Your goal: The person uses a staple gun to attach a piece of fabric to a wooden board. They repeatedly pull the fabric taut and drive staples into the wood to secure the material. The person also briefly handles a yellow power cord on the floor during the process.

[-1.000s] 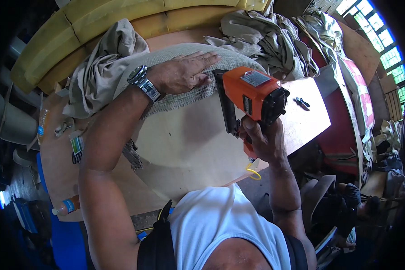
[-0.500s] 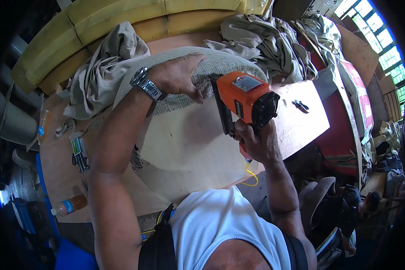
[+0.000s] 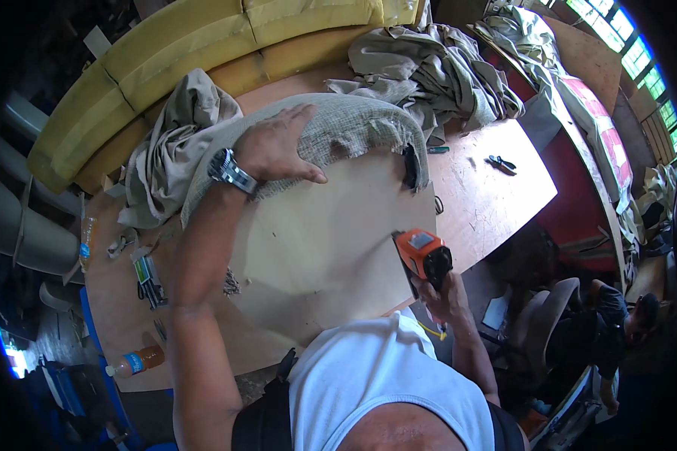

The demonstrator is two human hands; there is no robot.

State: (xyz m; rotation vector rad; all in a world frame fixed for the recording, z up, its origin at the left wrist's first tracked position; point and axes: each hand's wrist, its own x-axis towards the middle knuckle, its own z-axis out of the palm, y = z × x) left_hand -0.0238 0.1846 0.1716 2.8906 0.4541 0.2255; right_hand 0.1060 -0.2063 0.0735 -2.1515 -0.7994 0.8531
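Note:
My left hand lies with its fingers stretched and thumb apart on the grey woven fabric. That fabric wraps over the curved far edge of a pale board, its frayed border folded onto the board's face. At the board's right front corner, my right hand grips the handle of an orange and black staple gun, held away from the fabric. A yellow hose hangs below the tool. Some of the right fingers are hidden behind the handle.
Pliers lie on the table at right. Crumpled beige cloth and a long yellow foam cushion line the far side. At left lies a bottle of orange drink. A person sits at lower right.
My right hand has drawn the staple gun back from the fabric, toward my body. My left hand has shifted slightly left and its fingers now lie flatter on the fabric.

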